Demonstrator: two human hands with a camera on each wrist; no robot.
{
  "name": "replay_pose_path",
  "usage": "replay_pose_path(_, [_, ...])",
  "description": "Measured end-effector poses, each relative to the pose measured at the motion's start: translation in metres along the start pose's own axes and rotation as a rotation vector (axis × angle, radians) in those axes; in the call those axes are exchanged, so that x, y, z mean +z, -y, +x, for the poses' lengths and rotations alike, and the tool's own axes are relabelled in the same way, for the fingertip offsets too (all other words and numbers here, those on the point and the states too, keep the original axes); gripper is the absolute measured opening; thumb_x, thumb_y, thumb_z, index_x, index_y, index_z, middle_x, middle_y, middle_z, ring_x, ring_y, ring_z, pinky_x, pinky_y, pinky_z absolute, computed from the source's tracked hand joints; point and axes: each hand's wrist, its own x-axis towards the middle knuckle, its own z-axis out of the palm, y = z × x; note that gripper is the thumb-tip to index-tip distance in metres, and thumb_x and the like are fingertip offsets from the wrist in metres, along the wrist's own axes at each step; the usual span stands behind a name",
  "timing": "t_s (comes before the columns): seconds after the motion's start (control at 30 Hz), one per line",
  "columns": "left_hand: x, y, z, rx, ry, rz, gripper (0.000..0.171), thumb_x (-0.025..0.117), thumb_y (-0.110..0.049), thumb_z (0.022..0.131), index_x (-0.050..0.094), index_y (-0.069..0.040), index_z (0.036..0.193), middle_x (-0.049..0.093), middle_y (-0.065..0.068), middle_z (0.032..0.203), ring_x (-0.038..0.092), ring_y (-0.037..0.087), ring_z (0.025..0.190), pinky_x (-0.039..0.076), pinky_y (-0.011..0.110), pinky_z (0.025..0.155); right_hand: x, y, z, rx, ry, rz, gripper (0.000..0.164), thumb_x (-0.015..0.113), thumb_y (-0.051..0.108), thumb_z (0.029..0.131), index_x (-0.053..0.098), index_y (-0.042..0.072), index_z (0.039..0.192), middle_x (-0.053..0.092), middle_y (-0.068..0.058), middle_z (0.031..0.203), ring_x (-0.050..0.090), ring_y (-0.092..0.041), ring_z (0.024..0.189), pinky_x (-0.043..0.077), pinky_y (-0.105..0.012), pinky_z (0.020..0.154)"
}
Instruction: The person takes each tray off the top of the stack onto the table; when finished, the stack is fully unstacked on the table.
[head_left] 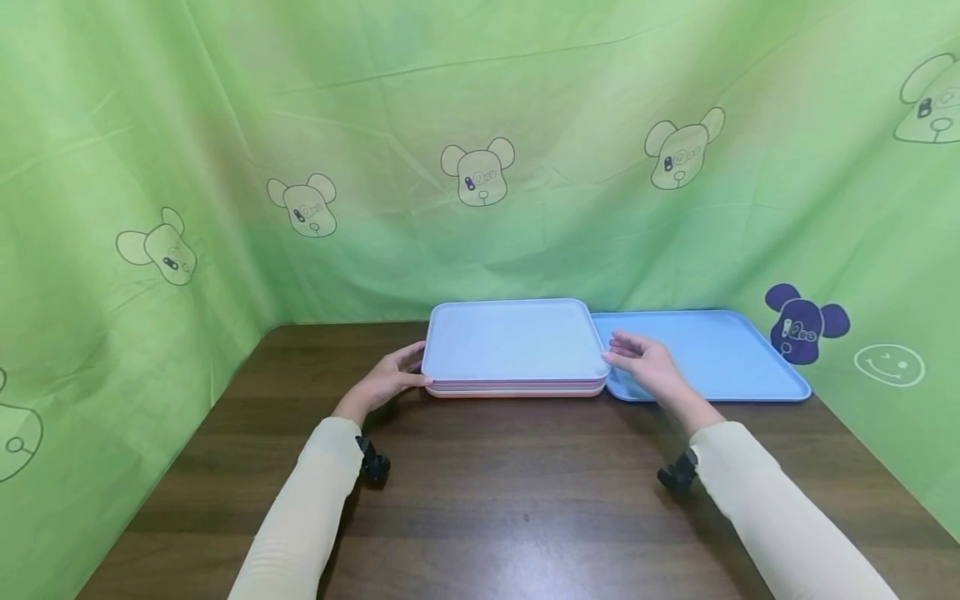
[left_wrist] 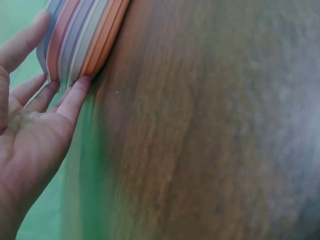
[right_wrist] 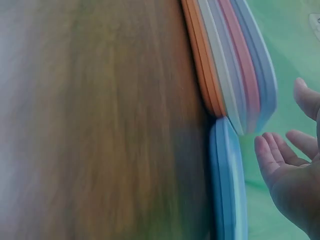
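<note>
A stack of rectangular trays lies near the back of the table, a pale blue one on top. Pink, lavender, cream and orange edges show below it. At the stack's left end is my left hand, its fingertips on the tray edges and its thumb by the top rim. My right hand hovers at the right end over the brighter blue tray. In the right wrist view its extended fingers stand a little apart from the stack and hold nothing.
The blue tray lies flat against the stack's right end, lower than its top. Behind and along both sides of the brown wooden table hangs a green cloth printed with bear heads.
</note>
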Motion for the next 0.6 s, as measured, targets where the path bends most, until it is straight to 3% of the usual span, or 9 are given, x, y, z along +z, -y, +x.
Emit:
replay_pose_path(0.1, [0.0,0.0,-0.001,0.001,-0.003,-0.001,0.082,0.075,-0.011,0.085,0.029,-0.014,0.153,0.027,0.008,0.157,0.026,0.028,0.142,0.033,0.044,0.109,0.006,0.0,0.008,0.0,-0.001,-0.018,0.066,0.064,0.022,0.096,0.033,-0.01,0.145,0.044,-0.031,0.14,0.042,-0.04,0.131,0.039,-0.039,0.104])
replay_pose_path(0.2, [0.001,0.001,0.0,0.004,0.0,-0.004,0.082,0.075,-0.011,0.085,0.029,-0.014,0.153,0.027,0.009,0.156,0.026,0.028,0.142,0.032,0.044,0.109,0.009,0.0,0.016,0.008,-0.006,-0.032,0.064,0.063,0.02,0.096,0.034,-0.012,0.144,0.044,-0.031,0.139,0.043,-0.04,0.13,0.038,-0.045,0.104])
replay_pose_path(0.6, [-0.001,-0.001,0.0,-0.002,0.008,-0.009,0.082,0.075,-0.011,0.085,0.029,-0.014,0.153,0.028,0.008,0.156,0.026,0.028,0.142,0.032,0.044,0.109,0.011,-0.003,0.036,0.029,0.017,-0.049,0.065,0.064,0.017,0.095,0.033,-0.014,0.143,0.041,-0.034,0.14,0.039,-0.043,0.132,0.034,-0.048,0.107])
